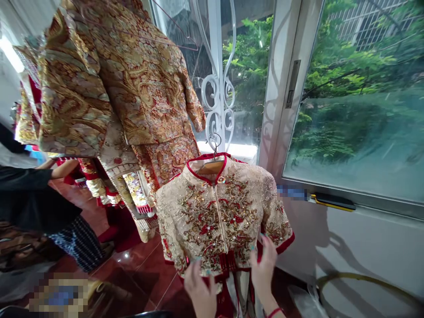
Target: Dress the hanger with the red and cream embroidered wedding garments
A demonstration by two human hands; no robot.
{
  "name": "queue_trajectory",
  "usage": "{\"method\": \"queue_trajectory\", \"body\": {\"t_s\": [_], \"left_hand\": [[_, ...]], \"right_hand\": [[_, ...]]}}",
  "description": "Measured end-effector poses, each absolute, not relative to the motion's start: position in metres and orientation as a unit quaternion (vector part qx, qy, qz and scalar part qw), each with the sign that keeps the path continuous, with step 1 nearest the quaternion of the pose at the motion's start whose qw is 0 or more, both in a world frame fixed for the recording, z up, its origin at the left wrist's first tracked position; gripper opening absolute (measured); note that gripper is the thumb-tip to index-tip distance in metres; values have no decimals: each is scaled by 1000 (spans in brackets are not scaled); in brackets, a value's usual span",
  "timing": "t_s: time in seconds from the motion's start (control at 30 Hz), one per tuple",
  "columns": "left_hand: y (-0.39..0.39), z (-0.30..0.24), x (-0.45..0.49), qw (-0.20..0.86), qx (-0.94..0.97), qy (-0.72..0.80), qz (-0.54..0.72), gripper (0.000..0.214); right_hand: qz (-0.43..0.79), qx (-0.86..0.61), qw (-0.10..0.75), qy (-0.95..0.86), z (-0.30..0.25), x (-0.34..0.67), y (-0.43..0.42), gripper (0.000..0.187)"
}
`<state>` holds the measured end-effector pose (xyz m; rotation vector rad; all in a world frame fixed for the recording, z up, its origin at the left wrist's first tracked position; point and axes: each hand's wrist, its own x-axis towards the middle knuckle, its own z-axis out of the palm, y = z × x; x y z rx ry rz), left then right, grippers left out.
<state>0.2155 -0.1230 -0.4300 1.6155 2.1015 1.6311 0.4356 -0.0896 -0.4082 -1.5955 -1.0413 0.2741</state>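
Note:
A cream jacket point(218, 212) with red trim and gold and red beading hangs on a wooden hanger point(210, 167) hooked to the white window scrollwork point(217, 106). My left hand point(200, 289) is at the jacket's lower front hem, fingers curled against the fabric. My right hand point(264, 267) rests on the hem's right side, fingers spread upward and touching the cloth. Red tassels point(228, 261) hang between the two hands.
Several gold brocade garments point(109, 84) hang at upper left. Another person in dark clothes point(36, 198) stands at the left edge, arm extended. A window point(357, 97) fills the right, with a dark yellow-edged object point(333, 202) on its sill. The floor is glossy red tile point(132, 265).

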Motion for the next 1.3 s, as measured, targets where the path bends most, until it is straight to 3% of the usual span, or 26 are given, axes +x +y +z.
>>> {"method": "queue_trajectory", "body": {"t_s": [0.1,0.17,0.27,0.4,0.53,0.6,0.67,0.73,0.83,1.0,1.13,1.3], "left_hand": [[-88,-392,241,-181,737,555,340,56],[-59,-374,246,-245,753,544,278,66],[-34,-364,239,-264,763,540,236,72],[-46,-346,222,-267,766,494,314,69],[-42,-250,186,-287,632,473,543,64],[-22,-185,163,-213,567,516,606,52],[3,-131,145,-102,601,539,582,42],[24,-99,135,4,663,525,533,38],[38,-88,141,34,682,506,527,31],[32,-97,176,-50,621,498,603,27],[24,-99,184,-124,637,480,590,30],[9,-120,140,-32,693,513,506,49]], "right_hand": [[-45,-537,404,-739,-371,409,-59,57],[-114,-516,323,-785,-356,395,-38,67],[-156,-529,290,-783,-346,388,-24,69],[-188,-486,367,-770,-314,414,-29,61],[-187,-511,544,-638,-229,487,0,52],[-92,-509,601,-609,-187,525,28,50],[61,-473,612,-631,-160,551,52,46],[137,-452,610,-637,-150,562,67,47],[142,-451,627,-619,-153,562,74,48],[144,-456,657,-583,-160,560,83,45],[160,-462,661,-569,-160,562,95,49],[222,-440,611,-620,-169,569,84,51]]}}
